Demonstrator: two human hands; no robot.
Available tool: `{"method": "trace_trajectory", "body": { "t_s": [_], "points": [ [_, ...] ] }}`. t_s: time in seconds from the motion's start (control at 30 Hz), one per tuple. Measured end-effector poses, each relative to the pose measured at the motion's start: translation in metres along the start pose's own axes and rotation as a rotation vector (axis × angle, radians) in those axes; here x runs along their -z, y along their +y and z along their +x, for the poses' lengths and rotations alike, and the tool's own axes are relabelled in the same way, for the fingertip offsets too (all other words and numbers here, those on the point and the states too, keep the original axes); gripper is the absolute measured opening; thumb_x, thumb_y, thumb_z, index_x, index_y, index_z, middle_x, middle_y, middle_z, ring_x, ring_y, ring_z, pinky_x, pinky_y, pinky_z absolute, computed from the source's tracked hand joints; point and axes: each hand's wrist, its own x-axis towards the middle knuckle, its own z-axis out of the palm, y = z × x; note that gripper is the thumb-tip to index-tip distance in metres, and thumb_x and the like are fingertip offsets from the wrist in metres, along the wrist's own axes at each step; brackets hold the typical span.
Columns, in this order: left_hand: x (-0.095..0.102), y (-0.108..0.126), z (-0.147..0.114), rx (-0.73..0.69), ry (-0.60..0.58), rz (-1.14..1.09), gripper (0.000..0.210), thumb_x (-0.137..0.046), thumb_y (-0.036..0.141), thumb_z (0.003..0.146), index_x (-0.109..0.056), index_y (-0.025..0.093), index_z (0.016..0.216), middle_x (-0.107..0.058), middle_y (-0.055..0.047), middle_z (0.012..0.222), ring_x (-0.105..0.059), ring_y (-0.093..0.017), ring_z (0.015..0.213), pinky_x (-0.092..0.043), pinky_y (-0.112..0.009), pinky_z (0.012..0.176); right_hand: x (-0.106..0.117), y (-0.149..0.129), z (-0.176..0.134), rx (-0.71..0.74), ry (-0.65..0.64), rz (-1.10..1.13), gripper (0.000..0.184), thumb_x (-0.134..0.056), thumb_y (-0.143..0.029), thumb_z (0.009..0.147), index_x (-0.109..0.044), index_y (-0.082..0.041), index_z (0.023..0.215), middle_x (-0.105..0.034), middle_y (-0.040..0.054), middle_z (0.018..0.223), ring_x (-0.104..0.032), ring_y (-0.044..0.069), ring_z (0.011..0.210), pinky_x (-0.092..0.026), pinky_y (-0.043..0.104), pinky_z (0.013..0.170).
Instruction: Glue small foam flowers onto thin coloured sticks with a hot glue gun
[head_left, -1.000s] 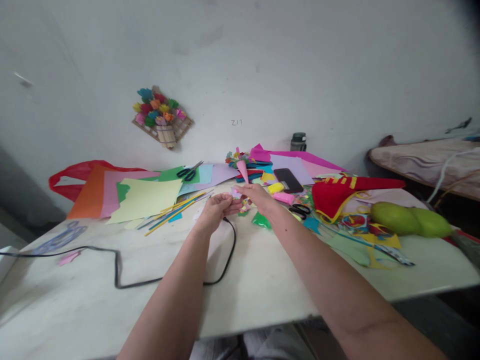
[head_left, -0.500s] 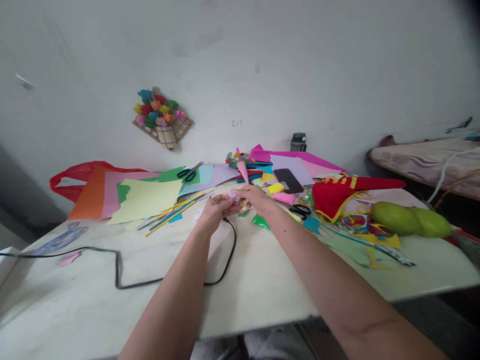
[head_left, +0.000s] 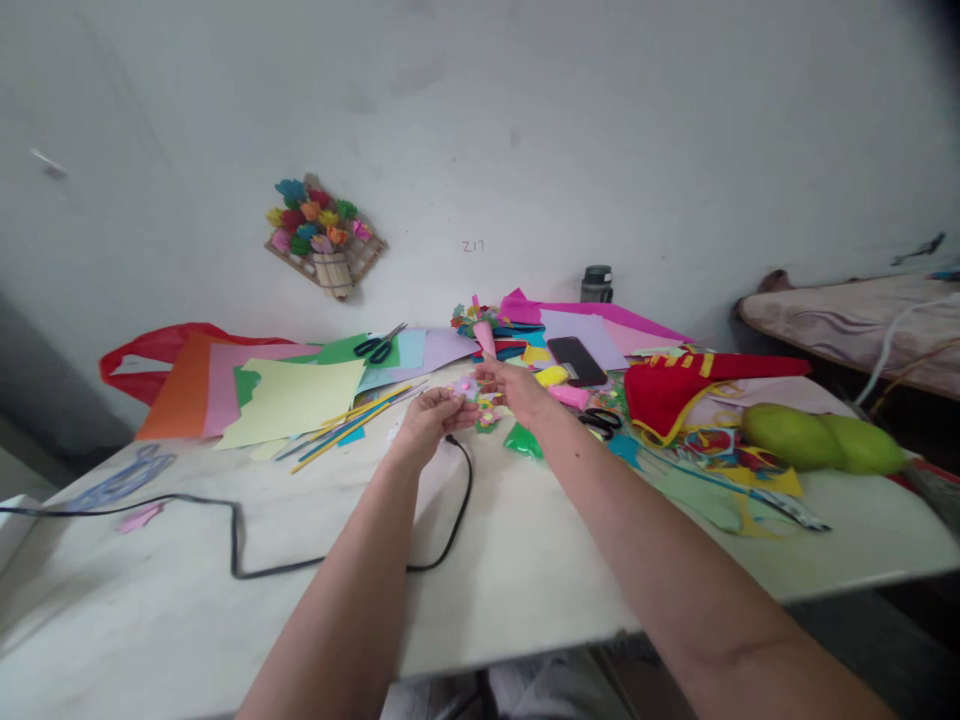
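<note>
A small lilac paper flower (head_left: 465,387) with a pinkish centre is pinched in my left hand (head_left: 433,418), above the table. Just to its right, my right hand (head_left: 511,388) has its fingers apart, with nothing visible between them. Small yellow and green paper pieces (head_left: 487,412) lie under and between the hands. Behind my right hand stands a pink paper cone (head_left: 483,338) topped with colourful paper bits. A green packet (head_left: 523,441) lies below my right wrist.
Left are coloured paper sheets (head_left: 300,400), paper strips (head_left: 352,425) and scissors (head_left: 379,347). A black cable (head_left: 277,572) crosses the table (head_left: 525,580). Right are a phone (head_left: 576,360), black-handled scissors (head_left: 602,420), red cloth (head_left: 667,395) and a green lumpy object (head_left: 821,440).
My right hand has drawn slightly away from the lilac flower and its fingers have opened. The flower shows more plainly in my left hand, which has barely moved.
</note>
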Motion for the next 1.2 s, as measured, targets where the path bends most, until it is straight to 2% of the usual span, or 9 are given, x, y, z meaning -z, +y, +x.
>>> {"method": "trace_trajectory", "body": {
  "t_s": [0.13, 0.27, 0.4, 0.63, 0.73, 0.8, 0.87, 1.0, 1.2],
  "points": [
    [0.0, 0.0, -0.001, -0.018, 0.003, -0.021, 0.021, -0.067, 0.018, 0.065, -0.048, 0.013, 0.074, -0.068, -0.007, 0.07, -0.066, -0.018, 0.065, -0.051, -0.026, 0.062, -0.002, 0.0, 0.001, 0.066, 0.218, 0.048, 0.023, -0.068, -0.032, 0.059, -0.06, -0.015, 0.072, -0.064, 0.0039, 0.076, -0.052, 0.008, 0.057, -0.035, 0.019, 0.048],
    [0.001, 0.0, -0.001, -0.017, 0.006, -0.017, 0.022, -0.066, 0.019, 0.065, -0.048, 0.013, 0.075, -0.068, -0.008, 0.072, -0.066, -0.018, 0.066, -0.051, -0.026, 0.062, -0.004, 0.0, 0.0, 0.082, 0.206, 0.033, 0.021, -0.068, -0.031, 0.06, -0.061, -0.013, 0.066, -0.063, 0.0029, 0.065, -0.049, 0.006, 0.05, -0.033, 0.018, 0.046],
    [0.002, -0.001, 0.0, -0.017, 0.02, -0.018, 0.022, -0.066, 0.02, 0.065, -0.047, 0.013, 0.075, -0.068, -0.009, 0.074, -0.066, -0.019, 0.067, -0.051, -0.026, 0.062, -0.004, -0.002, -0.001, 0.082, 0.229, 0.071, 0.02, -0.06, -0.032, 0.069, -0.058, -0.013, 0.064, -0.062, 0.002, 0.056, -0.048, 0.006, 0.043, -0.031, 0.018, 0.041],
    [0.005, -0.002, 0.002, -0.033, 0.033, -0.03, 0.024, -0.068, 0.022, 0.064, -0.048, 0.013, 0.073, -0.068, -0.009, 0.074, -0.066, -0.018, 0.066, -0.051, -0.026, 0.063, 0.014, -0.002, 0.008, 0.082, 0.534, 0.123, 0.033, -0.046, -0.03, 0.079, -0.039, -0.018, 0.049, -0.042, -0.0055, 0.035, -0.031, 0.004, 0.029, -0.023, 0.018, 0.031],
    [0.006, -0.002, 0.002, -0.042, 0.04, -0.034, 0.025, -0.068, 0.023, 0.064, -0.047, 0.014, 0.074, -0.068, -0.009, 0.073, -0.066, -0.018, 0.066, -0.051, -0.025, 0.062, 0.019, -0.001, 0.01, 0.101, 0.599, 0.077, 0.029, -0.047, -0.028, 0.079, -0.043, -0.017, 0.052, -0.046, -0.0048, 0.04, -0.033, 0.004, 0.031, -0.025, 0.017, 0.031],
    [0.006, -0.003, 0.002, -0.047, 0.041, -0.039, 0.026, -0.068, 0.024, 0.064, -0.047, 0.014, 0.076, -0.068, -0.009, 0.072, -0.066, -0.017, 0.064, -0.051, -0.025, 0.061, 0.018, -0.002, 0.009, 0.088, 0.545, 0.017, 0.017, -0.05, -0.023, 0.076, -0.051, -0.015, 0.061, -0.055, -0.0025, 0.052, -0.039, 0.004, 0.035, -0.029, 0.017, 0.033],
    [0.006, -0.003, 0.003, -0.049, 0.042, -0.042, 0.027, -0.068, 0.024, 0.064, -0.047, 0.014, 0.079, -0.068, -0.008, 0.071, -0.066, -0.017, 0.063, -0.051, -0.025, 0.06, 0.013, -0.002, 0.005, 0.038, 0.399, -0.025, 0.009, -0.054, -0.021, 0.074, -0.057, -0.014, 0.069, -0.061, 0.0003, 0.063, -0.044, 0.005, 0.04, -0.032, 0.017, 0.035],
    [0.006, -0.003, 0.003, -0.048, 0.042, -0.042, 0.028, -0.068, 0.025, 0.064, -0.047, 0.015, 0.081, -0.068, -0.007, 0.071, -0.065, -0.016, 0.062, -0.051, -0.025, 0.059, -0.001, 0.001, -0.002, -0.02, 0.089, -0.006, 0.018, -0.057, -0.029, 0.074, -0.062, -0.012, 0.073, -0.064, 0.0051, 0.074, -0.05, 0.006, 0.048, -0.038, 0.019, 0.042],
    [0.004, -0.003, 0.001, -0.042, 0.032, -0.028, 0.027, -0.068, 0.024, 0.064, -0.049, 0.014, 0.08, -0.068, -0.007, 0.071, -0.065, -0.016, 0.062, -0.051, -0.025, 0.061, -0.012, 0.01, -0.001, 0.028, 0.053, -0.042, 0.018, -0.064, -0.031, 0.067, -0.062, -0.013, 0.069, -0.059, 0.0014, 0.058, -0.05, 0.008, 0.05, -0.036, 0.019, 0.044]
  ]
}}
